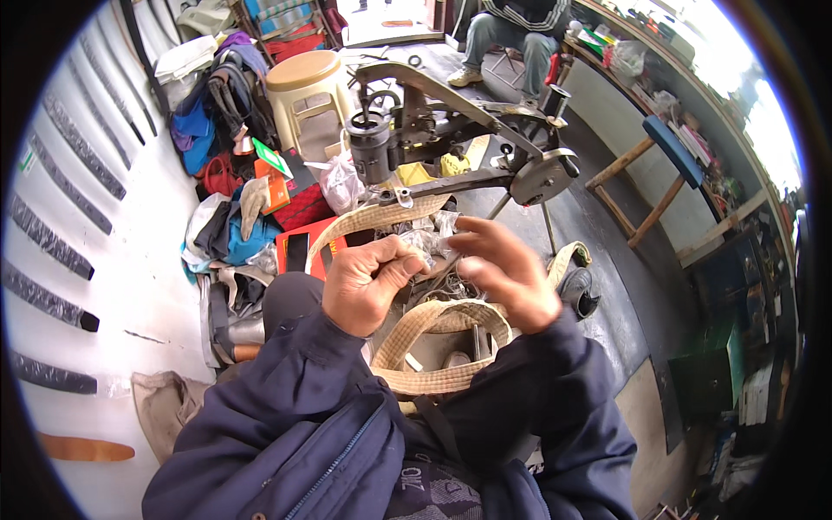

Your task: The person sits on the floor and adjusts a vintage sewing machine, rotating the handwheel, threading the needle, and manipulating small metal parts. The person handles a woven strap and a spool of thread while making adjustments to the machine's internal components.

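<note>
My left hand (371, 282) is pinched at the middle of the view, on something too small or hidden to make out. Just to its right my right hand (507, 277), slightly blurred, has its fingers apart and curved. A cream quilted strap (433, 379) forms loops below both hands over my lap, and another stretch of it runs up behind my left hand. Crumpled clear plastic (420, 240) shows behind my fingers. Beyond them stands a black metal sewing machine (451, 182) with a round cylinder at its left and a wheel at its right.
A cream stool (303, 74), piled bags and clothes (225, 121) and a red box (290, 238) are at upper left. A seated person (503, 43) is behind the machine. A blue-topped wooden stool (672, 147) stands by the right bench. A dark shoe (579, 290) lies on the floor.
</note>
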`<state>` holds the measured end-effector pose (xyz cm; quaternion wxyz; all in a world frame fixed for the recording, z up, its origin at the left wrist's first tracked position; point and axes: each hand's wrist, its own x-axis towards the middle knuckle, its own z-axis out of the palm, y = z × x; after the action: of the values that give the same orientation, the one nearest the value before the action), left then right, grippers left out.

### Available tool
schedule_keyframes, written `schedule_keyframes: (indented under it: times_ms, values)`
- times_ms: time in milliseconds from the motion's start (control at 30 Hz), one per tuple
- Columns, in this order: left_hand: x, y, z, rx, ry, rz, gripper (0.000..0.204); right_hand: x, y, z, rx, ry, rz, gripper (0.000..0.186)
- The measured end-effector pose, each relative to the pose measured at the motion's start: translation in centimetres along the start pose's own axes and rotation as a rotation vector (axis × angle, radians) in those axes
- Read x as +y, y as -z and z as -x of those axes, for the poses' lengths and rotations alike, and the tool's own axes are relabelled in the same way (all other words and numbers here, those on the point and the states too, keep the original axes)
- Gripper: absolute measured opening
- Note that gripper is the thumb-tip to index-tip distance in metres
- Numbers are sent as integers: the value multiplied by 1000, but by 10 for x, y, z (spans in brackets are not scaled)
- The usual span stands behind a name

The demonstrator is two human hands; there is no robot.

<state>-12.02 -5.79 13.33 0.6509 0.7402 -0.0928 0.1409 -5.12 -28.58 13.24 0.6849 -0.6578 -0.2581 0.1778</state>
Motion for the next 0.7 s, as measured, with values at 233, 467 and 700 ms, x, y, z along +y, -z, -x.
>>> schedule_keyframes:
  times_ms: [233, 467, 700]
  values:
    - [-13, 8, -5, 102, -24, -64, 17, -7, -35, -19, 78, -159, 44, 22]
    - [-40, 15, 1, 319, 308, 384, 14, 28, 8, -10, 200, -149, 20, 16]
    - [-50, 11, -2, 411, 229, 386, 9, 42, 33, -13, 125, -159, 253, 21]
